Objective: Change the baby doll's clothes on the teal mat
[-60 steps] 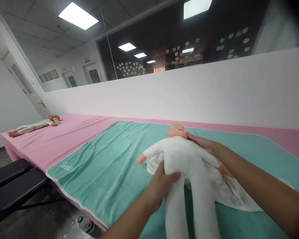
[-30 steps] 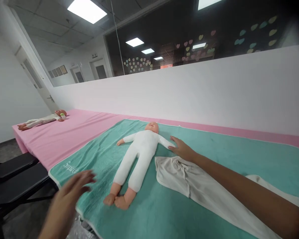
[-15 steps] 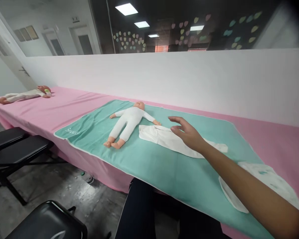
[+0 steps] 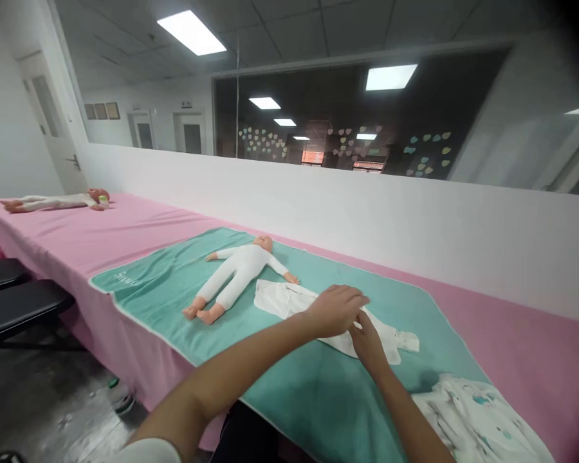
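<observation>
A baby doll in a white suit (image 4: pixel 236 273) lies on its back on a teal towel (image 4: pixel 289 386) spread over the pink table (image 4: pixel 511 360). Just right of the doll lies a flat white garment (image 4: pixel 289 300). My left hand (image 4: pixel 335 310) rests on the middle of that garment, fingers curled down onto the cloth. My right hand (image 4: pixel 365 339) lies right beside it on the same garment, its fingers partly hidden under the left hand.
A second doll (image 4: pixel 53 201) lies at the far left end of the table. A patterned white cloth (image 4: pixel 477 418) sits at the towel's near right corner. Black benches (image 4: pixel 14 302) stand on the floor to the left. A white wall runs behind the table.
Both hands have left the doll, which now lies alone on the towel. My left hand has come back into view, and both hands have settled on the white garment.
</observation>
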{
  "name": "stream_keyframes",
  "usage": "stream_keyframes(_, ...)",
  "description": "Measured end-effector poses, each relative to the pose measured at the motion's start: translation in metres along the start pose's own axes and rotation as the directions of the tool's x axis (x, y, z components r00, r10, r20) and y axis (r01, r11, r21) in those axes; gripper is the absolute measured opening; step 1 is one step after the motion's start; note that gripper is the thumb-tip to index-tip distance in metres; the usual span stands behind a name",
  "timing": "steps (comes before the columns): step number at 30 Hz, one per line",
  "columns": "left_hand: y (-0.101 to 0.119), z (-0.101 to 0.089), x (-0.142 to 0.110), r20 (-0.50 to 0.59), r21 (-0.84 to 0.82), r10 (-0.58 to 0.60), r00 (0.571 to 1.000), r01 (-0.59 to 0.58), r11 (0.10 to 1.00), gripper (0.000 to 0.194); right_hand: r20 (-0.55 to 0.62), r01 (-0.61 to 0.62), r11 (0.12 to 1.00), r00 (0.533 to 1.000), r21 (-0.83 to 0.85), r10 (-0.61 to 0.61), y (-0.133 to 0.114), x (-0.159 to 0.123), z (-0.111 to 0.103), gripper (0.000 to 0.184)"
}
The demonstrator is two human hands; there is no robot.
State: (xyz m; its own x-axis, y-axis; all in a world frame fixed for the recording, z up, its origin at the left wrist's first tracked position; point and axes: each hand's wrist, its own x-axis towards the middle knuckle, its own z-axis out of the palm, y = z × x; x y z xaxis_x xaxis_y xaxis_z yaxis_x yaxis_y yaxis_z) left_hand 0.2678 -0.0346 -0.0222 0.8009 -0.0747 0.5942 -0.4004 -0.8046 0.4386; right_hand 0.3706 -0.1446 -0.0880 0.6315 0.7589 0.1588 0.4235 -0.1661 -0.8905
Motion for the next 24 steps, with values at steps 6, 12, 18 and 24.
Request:
stream_keyframes(6, -0.134, -0.005, -0.048, -0.020, 0.352, -0.471, 0.882, 0.447, 0.822, 0.033, -0.303, 0.014, 0.859, 0.933, -0.512, -0.196, 0.073, 0.029, -0.008, 0.034)
stream_keyframes(12, -0.179, -0.012, -0.063, -0.194, 0.423, -0.642, 0.742, 0.654, 0.627, 0.054, -0.458, -0.277, 0.717, 0.886, -0.640, -0.067, 0.104, 0.037, -0.032, 0.028)
stream_keyframes(18, -0.175, -0.011, -0.057, -0.240, 0.293, -0.659, 0.713, 0.700, 0.651, 0.015, -0.442, -0.276, 0.798, 0.897, -0.536, 0.013, 0.088, 0.035, -0.022, 0.020)
stream_keyframes(24, -0.139, -0.014, -0.057, -0.288, -0.015, -0.690, 0.665, 0.717, 0.697, 0.015, -0.441, -0.237, 0.912, 0.895, -0.335, 0.071, 0.062, 0.040, -0.022, 0.009)
